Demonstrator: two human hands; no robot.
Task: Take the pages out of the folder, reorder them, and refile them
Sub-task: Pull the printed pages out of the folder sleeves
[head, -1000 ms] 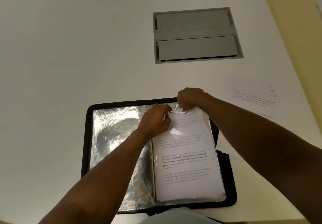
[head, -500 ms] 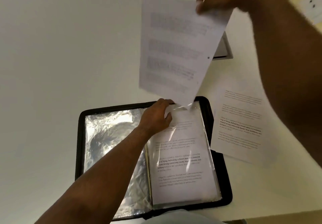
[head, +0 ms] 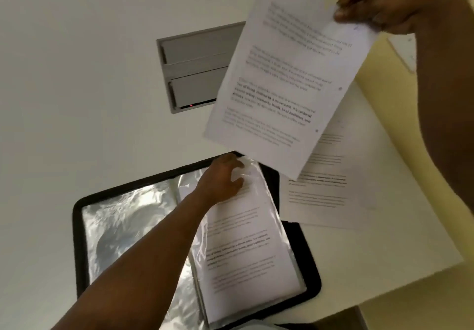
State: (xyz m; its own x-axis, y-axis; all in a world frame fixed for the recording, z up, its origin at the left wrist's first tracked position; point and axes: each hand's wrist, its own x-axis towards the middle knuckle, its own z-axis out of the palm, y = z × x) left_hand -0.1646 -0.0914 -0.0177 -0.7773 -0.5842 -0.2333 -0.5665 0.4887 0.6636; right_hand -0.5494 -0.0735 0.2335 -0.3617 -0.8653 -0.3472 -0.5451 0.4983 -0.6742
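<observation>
Head view: the right hand (head: pixel 379 6) is raised high, its grip pinching the top corner of a printed page (head: pixel 282 78) hanging clear of the bench (head: pixel 77 73). The left hand (head: pixel 220 178) reaches forward, fingers curled on the top edge of the sleeve (head: pixel 246 240) in the open folder (head: pixel 77 240). Another loose page (head: pixel 328 191) lies beside the folder.

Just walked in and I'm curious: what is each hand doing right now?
Left hand: holds the top of the plastic sleeve in the folder.
Right hand: pinches a loose printed page, lifted in the air.
</observation>
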